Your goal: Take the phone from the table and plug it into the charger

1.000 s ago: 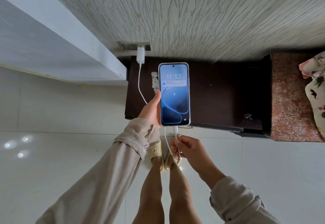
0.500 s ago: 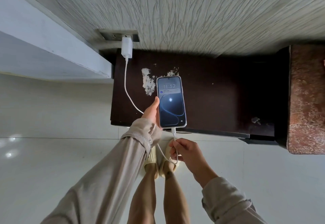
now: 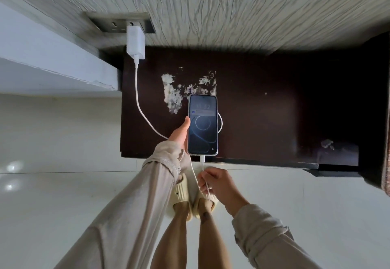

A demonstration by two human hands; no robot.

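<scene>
My left hand (image 3: 179, 133) grips the phone (image 3: 203, 125) by its left edge, screen up and lit dimly, over the near part of the dark table (image 3: 263, 108). The white cable (image 3: 138, 102) runs from the white charger (image 3: 135, 42), plugged into the wall socket (image 3: 118, 25), down past my left wrist. Its connector sits in the phone's bottom port. My right hand (image 3: 217, 184) pinches the cable just below that connector, in front of the table's edge.
A patch of chipped white marks (image 3: 175, 91) scars the tabletop behind the phone. A small object (image 3: 327, 143) lies at the table's near right. A white ledge (image 3: 52, 62) runs at the left. My slippered feet (image 3: 190, 197) stand on the pale tiled floor.
The phone has come down toward the tabletop with the cable plugged in, and its screen has dimmed. The camera has moved closer to the table. My right hand stays on the cable.
</scene>
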